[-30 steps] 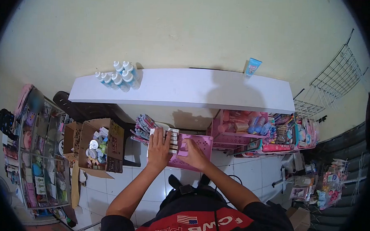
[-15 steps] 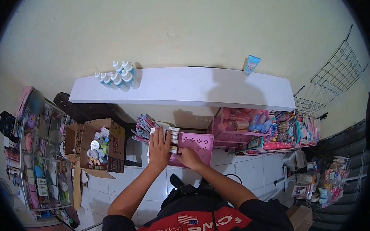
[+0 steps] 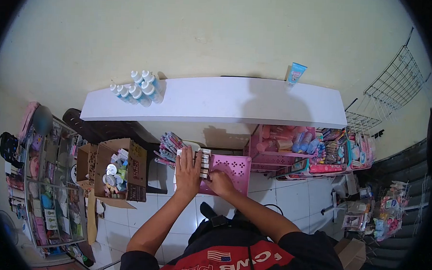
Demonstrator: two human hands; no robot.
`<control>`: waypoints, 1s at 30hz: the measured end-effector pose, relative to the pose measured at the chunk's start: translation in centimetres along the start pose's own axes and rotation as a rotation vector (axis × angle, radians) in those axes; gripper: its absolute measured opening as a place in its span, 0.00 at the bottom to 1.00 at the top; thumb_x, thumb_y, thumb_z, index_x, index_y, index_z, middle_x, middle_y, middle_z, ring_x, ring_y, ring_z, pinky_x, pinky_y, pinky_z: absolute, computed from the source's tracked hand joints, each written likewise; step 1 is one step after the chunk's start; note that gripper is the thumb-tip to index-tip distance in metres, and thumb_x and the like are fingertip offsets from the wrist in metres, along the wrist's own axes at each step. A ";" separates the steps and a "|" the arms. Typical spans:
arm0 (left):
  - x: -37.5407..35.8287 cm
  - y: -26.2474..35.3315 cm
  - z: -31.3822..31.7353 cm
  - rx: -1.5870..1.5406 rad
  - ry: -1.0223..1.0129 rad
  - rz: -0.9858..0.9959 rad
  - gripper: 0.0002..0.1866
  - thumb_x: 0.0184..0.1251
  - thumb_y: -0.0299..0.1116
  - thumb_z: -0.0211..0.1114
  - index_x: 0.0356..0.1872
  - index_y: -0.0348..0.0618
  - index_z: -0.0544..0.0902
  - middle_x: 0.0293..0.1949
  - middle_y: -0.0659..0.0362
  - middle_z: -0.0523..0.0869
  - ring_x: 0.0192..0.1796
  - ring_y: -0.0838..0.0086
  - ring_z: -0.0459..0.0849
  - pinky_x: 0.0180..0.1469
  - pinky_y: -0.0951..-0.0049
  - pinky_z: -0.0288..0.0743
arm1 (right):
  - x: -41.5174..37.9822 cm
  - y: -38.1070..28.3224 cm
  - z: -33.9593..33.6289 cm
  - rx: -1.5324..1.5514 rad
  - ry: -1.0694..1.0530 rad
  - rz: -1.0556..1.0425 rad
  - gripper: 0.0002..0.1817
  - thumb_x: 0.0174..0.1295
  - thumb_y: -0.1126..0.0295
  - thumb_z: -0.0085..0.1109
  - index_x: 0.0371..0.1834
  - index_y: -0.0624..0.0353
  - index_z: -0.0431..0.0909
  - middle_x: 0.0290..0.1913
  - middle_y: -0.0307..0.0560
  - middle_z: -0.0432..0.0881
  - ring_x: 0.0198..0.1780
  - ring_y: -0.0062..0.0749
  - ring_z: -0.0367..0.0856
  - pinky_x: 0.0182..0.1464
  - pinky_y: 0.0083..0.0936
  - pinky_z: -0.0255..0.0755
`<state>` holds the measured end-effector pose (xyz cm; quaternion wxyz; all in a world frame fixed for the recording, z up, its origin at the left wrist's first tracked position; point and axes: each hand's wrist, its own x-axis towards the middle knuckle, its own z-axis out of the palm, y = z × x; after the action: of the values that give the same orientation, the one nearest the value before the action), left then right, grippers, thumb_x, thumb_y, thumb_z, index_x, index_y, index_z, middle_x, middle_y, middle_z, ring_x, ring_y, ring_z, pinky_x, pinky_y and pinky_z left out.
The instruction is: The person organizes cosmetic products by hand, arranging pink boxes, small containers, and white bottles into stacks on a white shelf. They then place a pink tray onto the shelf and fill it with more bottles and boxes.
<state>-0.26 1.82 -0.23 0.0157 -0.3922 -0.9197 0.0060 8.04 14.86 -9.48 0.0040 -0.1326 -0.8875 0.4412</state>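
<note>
Small white boxes (image 3: 205, 159) stand in a stacked row at the left end of a pink plastic basket (image 3: 241, 174) with cut-out holes. My left hand (image 3: 187, 175) lies flat over the boxes, fingers stretched forward. At their lower right, my right hand (image 3: 220, 183) is closed, with its fingertips against the end of the row. Whatever those fingers hold, if anything, is hidden. A bundle of pens or similar slim sticks (image 3: 169, 147) in pink and blue wrapping sits just left of my left hand.
A white shelf (image 3: 203, 103) spans the wall ahead, bearing several white-capped bottles (image 3: 141, 90) and a blue tube (image 3: 296, 74). An open cardboard box (image 3: 136, 172) of small goods stands left. Pink racks (image 3: 273, 159) with bottles are at right, and a glass display case (image 3: 54, 190) is far left.
Both hands stay almost in place at the boxes. The right hand has shifted very slightly, and the whole view has moved a little.
</note>
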 end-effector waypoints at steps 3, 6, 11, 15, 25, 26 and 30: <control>-0.1 0.0 0.3 -0.001 0.014 0.001 0.45 0.62 0.36 0.70 0.82 0.45 0.63 0.82 0.38 0.59 0.85 0.44 0.53 0.83 0.42 0.48 | 0.0 -0.1 -0.3 -0.003 -0.036 -0.004 0.13 0.60 0.66 0.73 0.37 0.67 0.86 0.36 0.65 0.86 0.41 0.61 0.88 0.46 0.49 0.81; -0.2 -0.2 0.6 -0.006 0.057 0.020 0.46 0.60 0.36 0.71 0.82 0.45 0.64 0.82 0.38 0.59 0.85 0.44 0.53 0.82 0.42 0.48 | -0.4 -0.2 -1.2 -0.005 -0.046 -0.014 0.14 0.58 0.65 0.74 0.36 0.68 0.86 0.35 0.65 0.86 0.41 0.60 0.88 0.46 0.47 0.81; -0.6 -0.3 0.2 -0.063 0.024 0.034 0.48 0.55 0.36 0.74 0.81 0.44 0.65 0.81 0.37 0.60 0.85 0.43 0.54 0.82 0.42 0.50 | -0.7 0.4 -3.1 -0.024 -0.092 -0.066 0.15 0.56 0.66 0.76 0.35 0.68 0.85 0.36 0.64 0.87 0.41 0.58 0.88 0.46 0.45 0.80; -0.8 -0.4 0.5 -0.075 0.059 0.063 0.50 0.53 0.36 0.76 0.81 0.43 0.65 0.81 0.35 0.60 0.85 0.43 0.54 0.82 0.42 0.50 | -1.0 0.2 -5.0 -0.046 -0.114 -0.084 0.17 0.56 0.63 0.77 0.35 0.68 0.85 0.37 0.62 0.88 0.42 0.55 0.88 0.47 0.43 0.80; -1.0 -0.6 0.0 -0.096 0.004 0.065 0.55 0.49 0.39 0.80 0.82 0.45 0.63 0.81 0.37 0.59 0.85 0.43 0.53 0.82 0.41 0.49 | -0.4 0.1 -6.7 0.001 -0.083 -0.033 0.16 0.56 0.64 0.77 0.37 0.67 0.86 0.39 0.61 0.89 0.44 0.54 0.88 0.49 0.40 0.81; -1.1 -0.6 -0.1 -0.099 -0.004 0.069 0.56 0.48 0.39 0.81 0.82 0.45 0.63 0.81 0.37 0.59 0.85 0.42 0.53 0.82 0.41 0.49 | -0.2 0.1 -6.9 0.012 -0.063 -0.063 0.16 0.56 0.65 0.77 0.37 0.67 0.86 0.40 0.61 0.89 0.44 0.53 0.89 0.50 0.40 0.81; -1.4 -0.6 -0.5 -0.101 -0.004 0.090 0.56 0.46 0.40 0.82 0.81 0.44 0.63 0.81 0.37 0.59 0.85 0.42 0.53 0.82 0.41 0.50 | 0.0 0.1 -6.9 0.006 -0.033 -0.065 0.15 0.57 0.65 0.77 0.37 0.67 0.86 0.41 0.60 0.89 0.45 0.53 0.89 0.51 0.40 0.81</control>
<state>0.26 0.40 0.30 -0.0062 -0.4332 -0.9004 -0.0388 8.93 20.36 -5.35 0.0041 -0.0962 -0.8901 0.4454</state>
